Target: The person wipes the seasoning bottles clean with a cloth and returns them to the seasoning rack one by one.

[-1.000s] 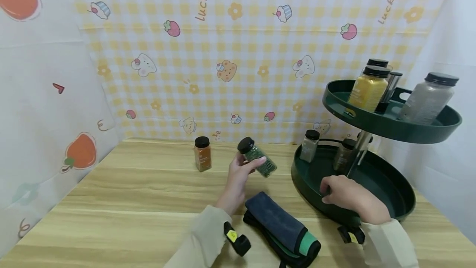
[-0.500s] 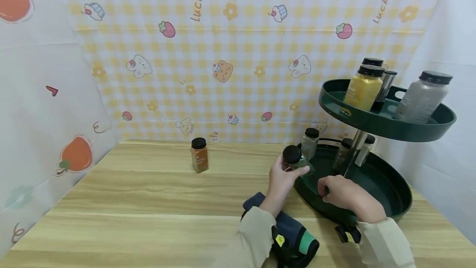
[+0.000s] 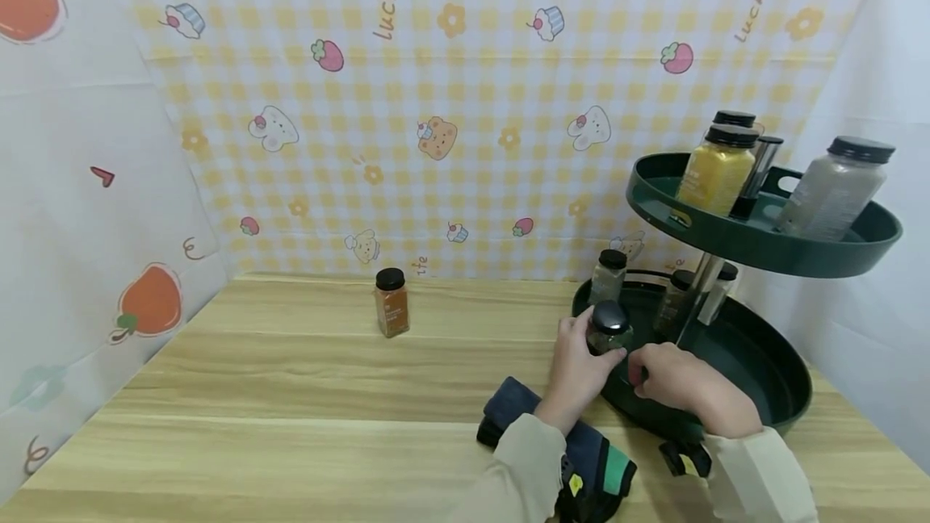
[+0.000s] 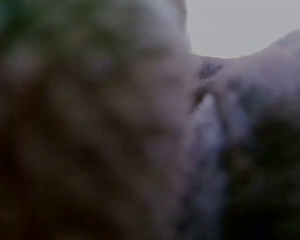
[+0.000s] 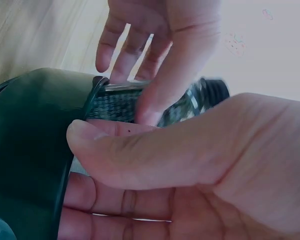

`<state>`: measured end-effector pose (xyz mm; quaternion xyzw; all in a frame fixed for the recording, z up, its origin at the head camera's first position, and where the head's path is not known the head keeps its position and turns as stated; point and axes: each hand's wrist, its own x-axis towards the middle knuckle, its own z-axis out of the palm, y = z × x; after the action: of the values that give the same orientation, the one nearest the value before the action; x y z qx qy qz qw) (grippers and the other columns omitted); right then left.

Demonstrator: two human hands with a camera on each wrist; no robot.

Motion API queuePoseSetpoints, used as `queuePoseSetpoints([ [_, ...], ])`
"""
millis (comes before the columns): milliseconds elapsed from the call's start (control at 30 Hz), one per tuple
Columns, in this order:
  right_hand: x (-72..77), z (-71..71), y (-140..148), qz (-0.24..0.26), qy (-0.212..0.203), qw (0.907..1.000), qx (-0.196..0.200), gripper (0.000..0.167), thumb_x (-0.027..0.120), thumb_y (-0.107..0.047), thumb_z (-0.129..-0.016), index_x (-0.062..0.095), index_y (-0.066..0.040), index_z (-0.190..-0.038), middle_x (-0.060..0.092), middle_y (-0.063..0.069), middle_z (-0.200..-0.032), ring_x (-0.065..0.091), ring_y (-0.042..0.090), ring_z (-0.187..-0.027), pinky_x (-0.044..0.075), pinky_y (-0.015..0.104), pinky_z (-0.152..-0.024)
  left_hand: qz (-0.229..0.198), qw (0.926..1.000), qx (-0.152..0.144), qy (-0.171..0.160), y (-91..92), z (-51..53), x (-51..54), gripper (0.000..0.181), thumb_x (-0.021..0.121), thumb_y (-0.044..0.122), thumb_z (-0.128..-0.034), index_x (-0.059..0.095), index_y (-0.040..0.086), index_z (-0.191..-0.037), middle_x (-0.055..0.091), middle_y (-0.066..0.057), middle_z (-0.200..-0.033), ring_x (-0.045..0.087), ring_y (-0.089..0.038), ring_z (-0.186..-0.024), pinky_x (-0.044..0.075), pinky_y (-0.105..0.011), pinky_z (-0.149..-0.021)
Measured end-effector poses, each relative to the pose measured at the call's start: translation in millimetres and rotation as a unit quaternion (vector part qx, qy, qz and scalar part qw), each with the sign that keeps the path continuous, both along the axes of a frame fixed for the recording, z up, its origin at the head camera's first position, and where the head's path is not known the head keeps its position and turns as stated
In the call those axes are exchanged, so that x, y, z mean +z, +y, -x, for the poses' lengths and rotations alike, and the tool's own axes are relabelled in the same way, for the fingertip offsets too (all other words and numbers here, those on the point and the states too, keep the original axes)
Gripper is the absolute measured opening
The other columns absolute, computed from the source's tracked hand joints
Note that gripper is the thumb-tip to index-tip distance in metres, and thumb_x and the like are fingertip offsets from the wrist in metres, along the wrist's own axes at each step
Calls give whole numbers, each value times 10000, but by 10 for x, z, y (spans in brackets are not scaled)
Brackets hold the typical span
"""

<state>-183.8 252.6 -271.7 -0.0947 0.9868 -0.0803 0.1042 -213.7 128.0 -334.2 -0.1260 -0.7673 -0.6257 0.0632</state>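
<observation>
My left hand [image 3: 577, 370] grips a black-capped jar [image 3: 609, 339] with green contents over the near-left part of the lower green tray [image 3: 763, 374]. In the right wrist view the jar [image 5: 121, 104] lies between the left thumb and fingers, its base by the tray rim [image 5: 79, 135]. My right hand [image 3: 690, 386] pinches that rim, thumb on one side and fingers on the other. Whether the jar touches the tray floor I cannot tell. The left wrist view is too blurred to make things out.
Small jars stand in the lower tray, one of them [image 3: 607, 277] at back left. The upper tray [image 3: 763, 244] holds a yellow jar [image 3: 715, 176] and a pale jar [image 3: 834, 188]. An orange jar [image 3: 392, 309] stands left on the table; a folded dark cloth [image 3: 511, 402] lies under the left forearm.
My left hand has carried the green jar rightward from above the table to the lower tray, and the jar has turned from tilted to nearly upright. My right hand has stayed at the rim.
</observation>
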Motion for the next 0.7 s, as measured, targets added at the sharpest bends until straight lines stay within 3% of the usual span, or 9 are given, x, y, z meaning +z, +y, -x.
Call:
queuePoseSetpoints([
  [133,14,-8,-9,27,-2,10000,14,42,656,-37,-807,616,-39,-819,567,40,-789,480,180,-665,433,314,-596,759,9970,64,103,20,-4,-13,669,750,174,-776,447,161,-1372,469,-10,-1145,517,-169,-1055,448,-274,-889],
  [233,20,-16,-16,11,-4,10000,5,44,650,-31,-811,612,-52,-817,555,34,-779,476,179,-663,427,309,-593,985,9949,164,168,22,-9,-23,636,758,173,-771,447,160,-1326,513,-8,-1133,539,-158,-1032,460,-260,-857],
  [367,20,-15,-17,-25,-2,10000,-10,55,645,-26,-813,610,-68,-816,552,32,-779,474,183,-663,421,312,-595,979,9942,286,345,12,-18,-31,456,770,173,-760,429,150,-1061,526,8,-934,529,-129,-819,432,-225,-705],
  [500,17,-9,-17,-21,-30,10000,2,62,644,-30,-816,605,-78,-814,548,30,-778,471,182,-659,411,311,-593,1552,9852,240,686,-14,-37,-32,337,746,214,-787,426,135,-854,456,25,-791,431,-96,-690,354,-187,-613],
  [600,17,-7,-21,-23,-62,10000,19,59,642,-35,-821,602,-78,-818,548,29,-778,472,180,-658,411,309,-593,1944,9769,169,875,-26,-55,-36,210,709,248,-824,522,150,-830,529,39,-892,497,-86,-796,403,-173,-684],
  [700,14,-5,-24,-20,-85,10000,9,48,640,-38,-825,602,-68,-827,553,31,-778,477,179,-660,419,310,-596,2196,9717,40,869,-26,-66,-51,124,650,269,-872,626,197,-969,555,42,-1124,521,-115,-1035,437,-229,-841],
])
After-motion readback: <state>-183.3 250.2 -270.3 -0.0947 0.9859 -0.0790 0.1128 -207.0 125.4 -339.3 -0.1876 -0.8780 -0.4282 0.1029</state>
